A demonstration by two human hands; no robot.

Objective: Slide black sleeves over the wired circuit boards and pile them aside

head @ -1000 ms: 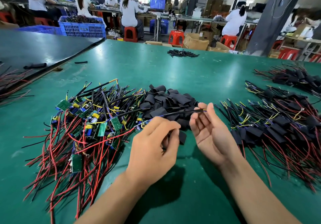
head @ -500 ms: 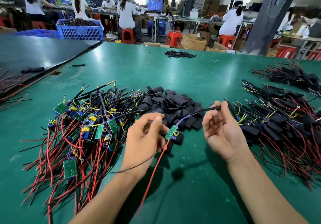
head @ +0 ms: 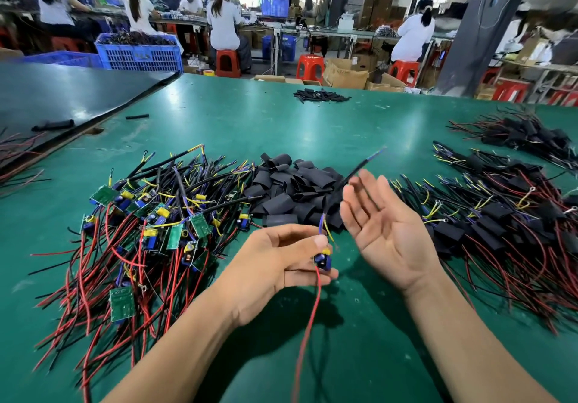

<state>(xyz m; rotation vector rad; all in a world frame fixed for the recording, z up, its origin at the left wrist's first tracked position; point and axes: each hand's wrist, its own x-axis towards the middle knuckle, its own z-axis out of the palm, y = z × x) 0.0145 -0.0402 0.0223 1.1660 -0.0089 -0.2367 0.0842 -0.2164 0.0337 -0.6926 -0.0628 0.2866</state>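
Pinching a small board (head: 322, 259) between its thumb and fingers, the left hand (head: 275, 265) holds it over the green table (head: 281, 127). The board is bare, with a blue part and a yellow part on it. A red wire (head: 308, 324) hangs down from the board toward the near edge. A thin black wire (head: 356, 169) goes up and away from the board, past the fingertips of the right hand (head: 387, 237). It is blurry there, so I cannot tell if the fingers touch it. The right hand is just beside the left one, palm up, fingers straight and spread, holding nothing.

Behind both hands lies a heap of short black sleeves (head: 294, 190). Left of that heap is a big pile of bare boards (head: 156, 230), green, with red and black wires all tangled. On the right is a pile of boards already in sleeves (head: 500, 230), with red wires pointing toward the near edge. A second sleeved pile (head: 525, 133) lies farther back on the right. A small bunch of sleeves (head: 320, 95) sits near the far edge of the table.

A black table (head: 62, 96) touches the green one on the left. Beyond it stands a blue crate (head: 140, 54). People in white tops (head: 223, 24) sit on red stools (head: 227, 63) at other tables, near some brown boxes (head: 345, 74).
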